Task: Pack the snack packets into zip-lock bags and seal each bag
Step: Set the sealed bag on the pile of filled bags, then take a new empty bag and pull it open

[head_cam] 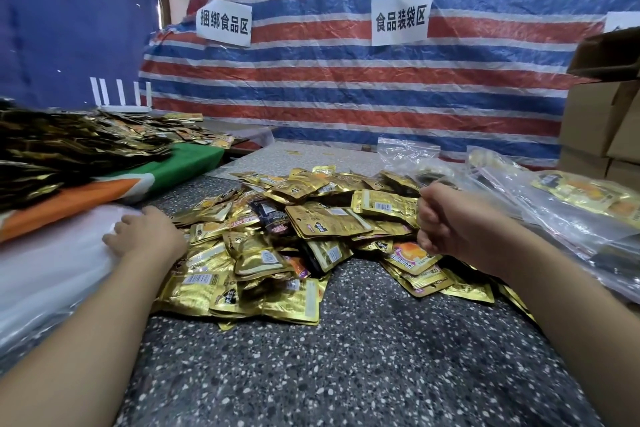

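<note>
**Hands at the Packet Heap**

Nearest, bare speckled dark table (346,357), with both forearms reaching in from the bottom corners. On the left, left hand (145,236) laid flat, fingers straight and relaxed, resting on a stack of clear zip-lock bags (52,270) at the table's left edge, holding nothing. On the right, right hand (440,218) curled into a fist, raised above the heap and gripping the edge of a clear zip-lock bag (412,156) that stands up beyond the knuckles (contents blurred; hard to tell what lies inside).

Between the two hands, a loose heap of gold snack packets (294,236), overlapping, a few dark ones mixed in, sprawled across the table's middle. Just right of the heap, filled bags (554,204) lying in a slack pile with gold packets showing through the plastic.

Further left, an orange, white and green cloth (138,180) bearing another mound of gold packets (69,149). Far right, stacked cardboard boxes (602,121). Behind everything, a red, white and blue striped tarpaulin (329,87) with white paper signs (401,17) pinned on it.
</note>
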{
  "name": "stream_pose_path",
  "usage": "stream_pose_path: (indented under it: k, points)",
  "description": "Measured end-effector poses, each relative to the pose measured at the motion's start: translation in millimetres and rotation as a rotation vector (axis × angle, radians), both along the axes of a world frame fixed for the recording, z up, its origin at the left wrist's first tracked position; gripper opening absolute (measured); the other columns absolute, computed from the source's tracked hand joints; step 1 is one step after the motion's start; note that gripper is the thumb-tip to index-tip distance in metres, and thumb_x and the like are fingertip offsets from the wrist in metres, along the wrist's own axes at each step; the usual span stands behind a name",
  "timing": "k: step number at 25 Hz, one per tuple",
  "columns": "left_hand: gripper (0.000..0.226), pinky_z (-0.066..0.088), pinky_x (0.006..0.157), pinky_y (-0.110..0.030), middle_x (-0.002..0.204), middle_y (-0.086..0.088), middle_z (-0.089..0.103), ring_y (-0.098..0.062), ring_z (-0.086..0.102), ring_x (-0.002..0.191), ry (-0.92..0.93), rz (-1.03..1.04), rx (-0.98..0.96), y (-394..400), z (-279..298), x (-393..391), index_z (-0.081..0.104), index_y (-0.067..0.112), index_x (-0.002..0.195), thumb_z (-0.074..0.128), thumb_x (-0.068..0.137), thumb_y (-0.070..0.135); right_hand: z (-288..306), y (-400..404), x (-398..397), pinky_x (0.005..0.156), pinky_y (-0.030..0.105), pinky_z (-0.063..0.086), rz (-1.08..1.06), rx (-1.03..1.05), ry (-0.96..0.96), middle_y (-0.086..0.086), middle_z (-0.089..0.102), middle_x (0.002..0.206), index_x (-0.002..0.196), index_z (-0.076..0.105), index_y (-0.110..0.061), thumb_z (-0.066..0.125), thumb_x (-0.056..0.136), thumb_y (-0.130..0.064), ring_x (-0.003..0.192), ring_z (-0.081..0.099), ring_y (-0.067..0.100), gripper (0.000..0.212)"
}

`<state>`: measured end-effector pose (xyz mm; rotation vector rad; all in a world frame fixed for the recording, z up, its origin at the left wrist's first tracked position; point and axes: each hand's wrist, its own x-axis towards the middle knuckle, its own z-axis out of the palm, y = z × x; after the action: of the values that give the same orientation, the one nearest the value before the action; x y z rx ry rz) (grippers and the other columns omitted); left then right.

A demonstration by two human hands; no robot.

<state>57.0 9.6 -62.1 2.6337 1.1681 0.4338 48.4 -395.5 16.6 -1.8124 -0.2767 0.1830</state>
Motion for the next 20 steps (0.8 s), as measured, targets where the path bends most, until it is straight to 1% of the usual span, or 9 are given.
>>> stream_pose_path:
  k: [3, 7, 9, 10, 12, 14, 15, 17, 20]
  points:
    - [0.036, 0.042, 0.092, -0.037, 0.121, -0.017, 0.063, -0.036, 0.057, 0.115, -0.077, -0.024, 0.046, -1.6, 0.0, 2.2, 0.054, 0.006, 0.12, 0.063, 0.086, 0.017, -2.7, -0.4, 2.5, 0.047, 0.029, 0.039, 0.0, -0.021, -0.004, 0.001, 0.03, 0.045, 0.047, 0.043, -0.019, 0.028, 0.102, -0.028, 0.046, 0.051, 0.022, 0.058]
    - [0.022, 0.048, 0.078, -0.037, 0.113, -0.018, 0.065, -0.038, 0.061, 0.105, -0.161, -0.015, 0.025, -8.2, 9.1, -6.0, 0.063, 0.003, 0.109, 0.061, 0.087, 0.005, -3.7, -0.5, 3.3, 0.049, 0.03, 0.04, -0.004, -0.027, -0.001, 0.001, 0.03, 0.047, 0.047, 0.044, -0.019, 0.029, 0.102, -0.029, 0.046, 0.052, 0.021, 0.057]
    - [0.017, 0.045, 0.07, -0.04, 0.108, -0.022, 0.066, -0.042, 0.061, 0.095, -0.332, -0.07, 0.066, -17.3, 20.3, -11.6, 0.063, 0.003, 0.104, 0.053, 0.09, 0.002, -3.9, -1.0, 2.8, 0.05, 0.03, 0.04, -0.005, -0.036, 0.001, 0.001, 0.03, 0.047, 0.047, 0.045, -0.02, 0.029, 0.102, -0.028, 0.046, 0.052, 0.021, 0.058]
    - [0.015, 0.042, 0.064, -0.04, 0.097, -0.023, 0.066, -0.042, 0.06, 0.085, -0.479, -0.139, 0.122, -26.7, 28.2, -14.8, 0.062, 0.003, 0.101, 0.05, 0.093, 0.003, -4.1, -0.9, 2.6, 0.05, 0.031, 0.04, -0.004, -0.041, 0.0, 0.001, 0.031, 0.047, 0.047, 0.045, -0.02, 0.029, 0.102, -0.028, 0.046, 0.052, 0.021, 0.058]
    - [0.018, 0.034, 0.052, -0.033, 0.07, -0.016, 0.06, -0.035, 0.057, 0.062, -0.846, -0.367, 0.239, -58.9, 42.8, -23.9, 0.062, 0.006, 0.1, 0.045, 0.1, 0.012, -4.2, 0.1, 2.6, 0.051, 0.031, 0.04, -0.003, -0.046, -0.006, 0.002, 0.033, 0.047, 0.046, 0.047, -0.02, 0.03, 0.102, -0.028, 0.047, 0.053, 0.021, 0.059]
    - [0.02, 0.032, 0.043, -0.031, 0.062, -0.009, 0.059, -0.026, 0.053, 0.05, -1.131, -0.666, 0.285, -103.9, 51.3, -38.4, 0.065, 0.007, 0.104, 0.046, 0.103, 0.015, -3.5, 1.8, 0.9, 0.052, 0.031, 0.042, -0.008, -0.044, -0.013, 0.003, 0.037, 0.047, 0.046, 0.051, -0.02, 0.031, 0.102, -0.029, 0.048, 0.054, 0.022, 0.06]
    - [0.019, 0.037, 0.04, -0.034, 0.064, -0.007, 0.062, -0.024, 0.055, 0.048, -1.208, -0.818, 0.274, -126.6, 50.0, -45.5, 0.065, 0.006, 0.105, 0.048, 0.102, 0.014, -2.7, 3.2, -0.8, 0.052, 0.031, 0.042, -0.004, -0.043, -0.009, 0.003, 0.041, 0.047, 0.047, 0.053, -0.019, 0.032, 0.103, -0.031, 0.049, 0.055, 0.022, 0.06]
    - [0.018, 0.048, 0.043, -0.036, 0.072, -0.005, 0.067, -0.02, 0.062, 0.053, -1.276, -1.062, 0.185, -164.8, 38.5, -57.8, 0.065, 0.006, 0.106, 0.05, 0.1, 0.014, -1.4, 6.3, -5.3, 0.051, 0.031, 0.044, 0.03, -0.046, 0.023, 0.006, 0.05, 0.05, 0.055, 0.059, -0.015, 0.033, 0.104, -0.04, 0.051, 0.057, 0.023, 0.061]
    - [0.016, 0.054, 0.053, -0.037, 0.081, -0.003, 0.072, -0.018, 0.07, 0.065, -1.28, -1.199, 0.038, -194.6, 20.7, -64.9, 0.064, 0.013, 0.105, 0.051, 0.099, 0.021, -2.1, 11.0, -10.2, 0.046, 0.027, 0.046, 0.12, -0.066, 0.094, 0.011, 0.061, 0.059, 0.071, 0.064, -0.006, 0.026, 0.099, -0.064, 0.053, 0.06, 0.023, 0.074]
